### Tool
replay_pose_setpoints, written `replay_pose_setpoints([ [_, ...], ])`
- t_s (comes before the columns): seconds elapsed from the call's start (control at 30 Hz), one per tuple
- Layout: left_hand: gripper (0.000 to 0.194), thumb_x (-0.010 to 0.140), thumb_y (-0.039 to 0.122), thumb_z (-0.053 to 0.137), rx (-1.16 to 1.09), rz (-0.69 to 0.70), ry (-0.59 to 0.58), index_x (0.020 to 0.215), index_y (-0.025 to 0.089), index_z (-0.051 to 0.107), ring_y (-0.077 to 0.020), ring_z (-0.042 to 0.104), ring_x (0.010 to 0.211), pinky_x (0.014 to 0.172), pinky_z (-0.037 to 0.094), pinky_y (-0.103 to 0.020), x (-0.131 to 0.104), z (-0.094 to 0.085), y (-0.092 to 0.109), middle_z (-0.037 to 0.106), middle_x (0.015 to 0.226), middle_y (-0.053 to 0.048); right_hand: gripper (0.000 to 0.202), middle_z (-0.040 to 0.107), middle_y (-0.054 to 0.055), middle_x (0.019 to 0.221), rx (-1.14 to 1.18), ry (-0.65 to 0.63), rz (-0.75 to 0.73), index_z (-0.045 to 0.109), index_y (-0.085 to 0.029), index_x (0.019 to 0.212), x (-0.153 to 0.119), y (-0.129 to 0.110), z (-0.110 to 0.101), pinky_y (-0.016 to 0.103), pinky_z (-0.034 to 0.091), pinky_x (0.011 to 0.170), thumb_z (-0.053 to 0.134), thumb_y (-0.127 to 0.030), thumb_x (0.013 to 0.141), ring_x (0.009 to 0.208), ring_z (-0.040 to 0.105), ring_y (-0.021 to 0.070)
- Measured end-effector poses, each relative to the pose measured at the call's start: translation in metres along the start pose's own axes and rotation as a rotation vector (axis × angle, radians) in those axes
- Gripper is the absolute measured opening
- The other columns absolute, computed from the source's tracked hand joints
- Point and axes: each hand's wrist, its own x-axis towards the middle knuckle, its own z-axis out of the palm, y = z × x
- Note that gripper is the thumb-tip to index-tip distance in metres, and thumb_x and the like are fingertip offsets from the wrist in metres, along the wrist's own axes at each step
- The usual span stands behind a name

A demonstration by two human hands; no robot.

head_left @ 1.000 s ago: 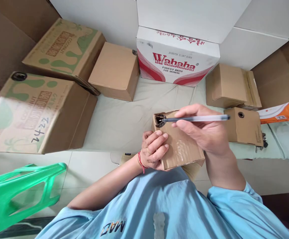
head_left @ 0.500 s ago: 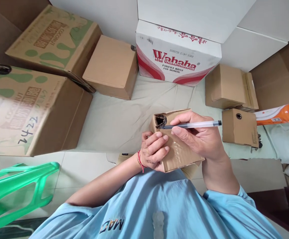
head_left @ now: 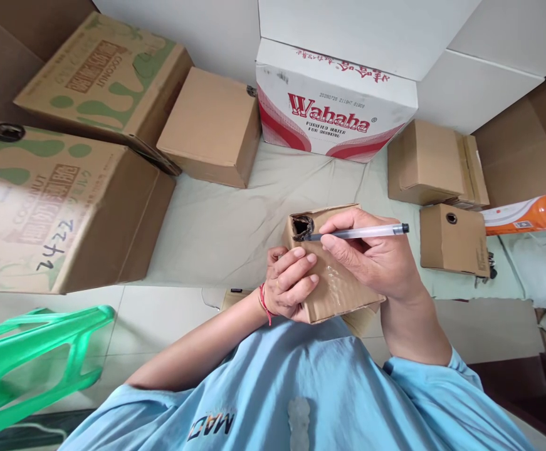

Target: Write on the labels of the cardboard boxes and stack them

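Observation:
Close to my body is a small brown cardboard box (head_left: 341, 282), held tilted. Near its upper left corner is a ragged hole with blackened edges (head_left: 302, 227). My left hand (head_left: 291, 285) grips the box's left side, its fingers laid over the front face; the thumb is mostly hidden. A clear pen with a black cap end (head_left: 371, 232) is pinched in my right hand (head_left: 378, 254), its tip at the lower right rim of the hole. Clear tape shines on the box face below the right hand.
Coconut cartons (head_left: 113, 181) and a plain box (head_left: 211, 125) stand left on a cloth-covered surface (head_left: 216, 232). A white Wahaha carton (head_left: 333, 106) stands at the back. Boxes (head_left: 454, 241) and an orange bottle-like object (head_left: 545, 213) lie right. A green stool (head_left: 79, 357) stands lower left.
The pen has shifted slightly left in the picture, its tip still at the hole's rim. The right hand's fingers have moved a little with it. The left hand and box look nearly unchanged.

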Motion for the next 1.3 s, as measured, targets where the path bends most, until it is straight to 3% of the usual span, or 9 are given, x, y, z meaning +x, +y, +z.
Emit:
replay_pose_setpoints([
  [0.07, 0.07, 0.094, 0.096, 0.03, 0.056, 0.214, 0.192, 0.111, 0.033, 0.053, -0.0302, 0.067, 0.132, 0.109, 0.046, -0.052, 0.002, -0.002, 0.002, 0.074, 0.117, -0.004, 0.016, 0.071, -0.001, 0.076, -0.001, 0.013, -0.003, 0.076, -0.022, 0.095, 0.0, 0.0, 0.0, 0.026, 0.042, 0.054, 0.073, -0.036, 0.102, 0.057, 0.051, 0.0106],
  [0.13, 0.063, 0.099, 0.09, 0.028, 0.124, 0.296, 0.273, 0.112, 0.033, 0.052, -0.0287, 0.068, 0.131, 0.11, 0.047, -0.052, 0.004, -0.003, 0.003, 0.074, 0.116, -0.003, 0.015, 0.068, -0.002, 0.072, 0.007, 0.026, 0.009, 0.075, -0.022, 0.093, 0.0, 0.0, 0.001, 0.025, 0.041, 0.053, 0.073, -0.034, 0.101, 0.054, 0.048, 0.0099],
  [0.27, 0.075, 0.093, 0.097, 0.019, 0.186, 0.172, 0.152, 0.102, 0.031, 0.053, -0.0283, 0.072, 0.122, 0.107, 0.048, -0.05, 0.0, -0.002, 0.0, 0.075, 0.104, -0.003, 0.015, 0.065, -0.003, 0.07, 0.013, 0.057, 0.039, 0.074, -0.023, 0.092, -0.003, 0.001, 0.002, 0.026, 0.04, 0.054, 0.072, -0.034, 0.102, 0.053, 0.046, 0.0096],
  [0.37, 0.078, 0.092, 0.099, 0.022, 0.085, 0.132, 0.094, 0.098, 0.029, 0.056, -0.0278, 0.072, 0.124, 0.11, 0.047, -0.051, -0.004, -0.001, -0.002, 0.077, 0.105, -0.002, 0.015, 0.064, -0.004, 0.069, 0.007, 0.089, 0.055, 0.074, -0.023, 0.092, -0.005, 0.002, 0.002, 0.026, 0.039, 0.053, 0.073, -0.035, 0.102, 0.053, 0.046, 0.0096],
  [0.6, 0.056, 0.096, 0.085, 0.049, 0.03, 0.315, 0.273, 0.119, 0.036, 0.062, -0.0311, 0.07, 0.132, 0.113, 0.048, -0.053, 0.017, -0.01, 0.007, 0.078, 0.126, -0.001, 0.014, 0.074, 0.001, 0.083, -0.034, 0.181, 0.074, 0.077, -0.026, 0.102, -0.007, 0.004, 0.004, 0.029, 0.049, 0.061, 0.073, -0.04, 0.103, 0.072, 0.066, 0.0165],
  [0.8, 0.051, 0.099, 0.079, 0.049, 0.021, 0.341, 0.394, 0.123, 0.036, 0.063, -0.0301, 0.068, 0.135, 0.111, 0.05, -0.052, 0.031, -0.013, 0.016, 0.077, 0.135, -0.003, 0.013, 0.076, 0.0, 0.085, -0.099, 0.155, 0.026, 0.08, -0.028, 0.106, -0.004, 0.003, 0.002, 0.029, 0.051, 0.063, 0.074, -0.039, 0.103, 0.066, 0.063, 0.0151],
  [0.93, 0.057, 0.096, 0.085, 0.048, 0.041, 0.341, 0.374, 0.121, 0.036, 0.063, -0.0303, 0.069, 0.134, 0.111, 0.05, -0.052, 0.031, -0.013, 0.016, 0.076, 0.134, -0.002, 0.012, 0.077, 0.0, 0.083, -0.102, 0.12, 0.017, 0.08, -0.028, 0.106, -0.001, 0.0, 0.003, 0.03, 0.054, 0.067, 0.074, -0.038, 0.103, 0.062, 0.06, 0.0144],
  [1.13, 0.061, 0.099, 0.087, 0.036, 0.132, 0.328, 0.35, 0.121, 0.036, 0.06, -0.0295, 0.071, 0.13, 0.109, 0.05, -0.053, 0.024, -0.011, 0.012, 0.078, 0.127, -0.002, 0.011, 0.081, 0.002, 0.092, -0.07, 0.071, -0.025, 0.081, -0.029, 0.108, 0.002, 0.0, 0.004, 0.032, 0.057, 0.075, 0.074, -0.037, 0.103, 0.074, 0.07, 0.0176],
  [1.3, 0.062, 0.097, 0.088, 0.042, 0.08, 0.319, 0.344, 0.123, 0.036, 0.061, -0.0312, 0.069, 0.134, 0.108, 0.051, -0.054, 0.027, -0.011, 0.014, 0.077, 0.132, -0.003, 0.011, 0.081, 0.001, 0.09, -0.095, 0.084, -0.029, 0.08, -0.027, 0.106, 0.003, -0.001, 0.004, 0.032, 0.058, 0.075, 0.073, -0.036, 0.103, 0.071, 0.069, 0.0168],
])
